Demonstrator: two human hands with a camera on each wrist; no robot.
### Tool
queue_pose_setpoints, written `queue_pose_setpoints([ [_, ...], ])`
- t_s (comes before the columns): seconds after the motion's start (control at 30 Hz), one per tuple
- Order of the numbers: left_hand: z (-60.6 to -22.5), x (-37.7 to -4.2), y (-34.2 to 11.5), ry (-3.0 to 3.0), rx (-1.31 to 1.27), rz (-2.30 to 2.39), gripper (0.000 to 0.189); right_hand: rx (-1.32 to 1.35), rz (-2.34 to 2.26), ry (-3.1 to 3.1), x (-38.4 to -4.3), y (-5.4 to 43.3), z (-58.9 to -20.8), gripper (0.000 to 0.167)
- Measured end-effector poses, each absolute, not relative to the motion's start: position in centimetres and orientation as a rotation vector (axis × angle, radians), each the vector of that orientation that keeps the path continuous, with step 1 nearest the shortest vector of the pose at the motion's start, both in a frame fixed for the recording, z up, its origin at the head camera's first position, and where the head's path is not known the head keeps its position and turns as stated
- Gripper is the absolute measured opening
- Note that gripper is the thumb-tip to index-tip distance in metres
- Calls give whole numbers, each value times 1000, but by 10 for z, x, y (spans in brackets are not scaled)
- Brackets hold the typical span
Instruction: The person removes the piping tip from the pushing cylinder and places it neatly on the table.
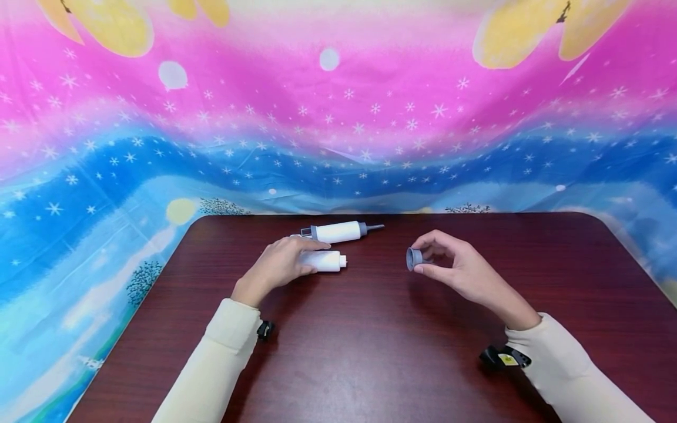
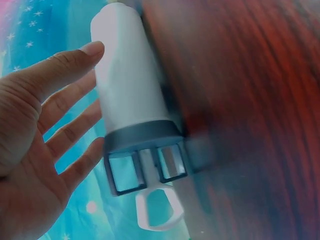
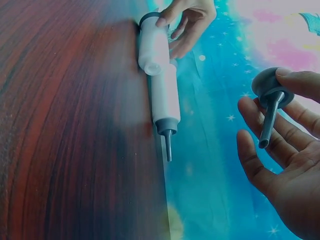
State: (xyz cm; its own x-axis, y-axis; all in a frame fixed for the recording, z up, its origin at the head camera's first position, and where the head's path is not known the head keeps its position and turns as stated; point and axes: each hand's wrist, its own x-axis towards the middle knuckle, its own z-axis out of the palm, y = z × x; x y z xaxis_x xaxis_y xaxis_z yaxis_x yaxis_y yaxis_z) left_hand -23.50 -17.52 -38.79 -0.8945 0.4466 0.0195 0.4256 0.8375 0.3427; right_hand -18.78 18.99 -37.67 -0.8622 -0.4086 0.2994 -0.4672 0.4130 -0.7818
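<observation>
In the head view, I see that the left hand (image 1: pixel 277 267) grips a white tube (image 1: pixel 324 261) over the dark red-brown table (image 1: pixel 344 352); its bare neck is directed to the person's right. A capped tube (image 1: pixel 337 232), with grey nozzle, lies just beyond the white tube, but whether the two are touching I cannot tell. To the right of the white tube, and well apart from it, the right hand (image 1: pixel 462 267) pinches a grey cap (image 1: pixel 414 259) between finger and thumb, with the open mouth of the cap facing towards the tube. Behind the white tube, past the table, hangs a pink and blue cloth (image 1: pixel 338 117) with snowflakes.

In the left wrist view, the thumb is pressed on the side of the white tube, and the other fingers are spread apart at its opposite side. On the rear end of this tube there are a dark grey collar (image 2: pixel 144 136) and a white ring (image 2: pixel 160 209).

In the right wrist view, the capped tube is beside the white tube. The thumb lies on the grey cap, which is away from the white tube, its thin nozzle (image 3: pixel 271 122) slanting downwards; the remaining fingers are spaced loosely.
</observation>
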Motion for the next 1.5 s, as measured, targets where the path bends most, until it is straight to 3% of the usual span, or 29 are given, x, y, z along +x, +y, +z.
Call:
queue_pose_setpoints([
  [0.6, -374, -225, -160, 2946, 784, 544, 54, 796, 1492, -2582, -186, 190, -380, 28],
  [1.5, -382, -214, -168, 2829, 657, 362, 62, 788, 1464, -2612, -187, 190, -379, 28],
])
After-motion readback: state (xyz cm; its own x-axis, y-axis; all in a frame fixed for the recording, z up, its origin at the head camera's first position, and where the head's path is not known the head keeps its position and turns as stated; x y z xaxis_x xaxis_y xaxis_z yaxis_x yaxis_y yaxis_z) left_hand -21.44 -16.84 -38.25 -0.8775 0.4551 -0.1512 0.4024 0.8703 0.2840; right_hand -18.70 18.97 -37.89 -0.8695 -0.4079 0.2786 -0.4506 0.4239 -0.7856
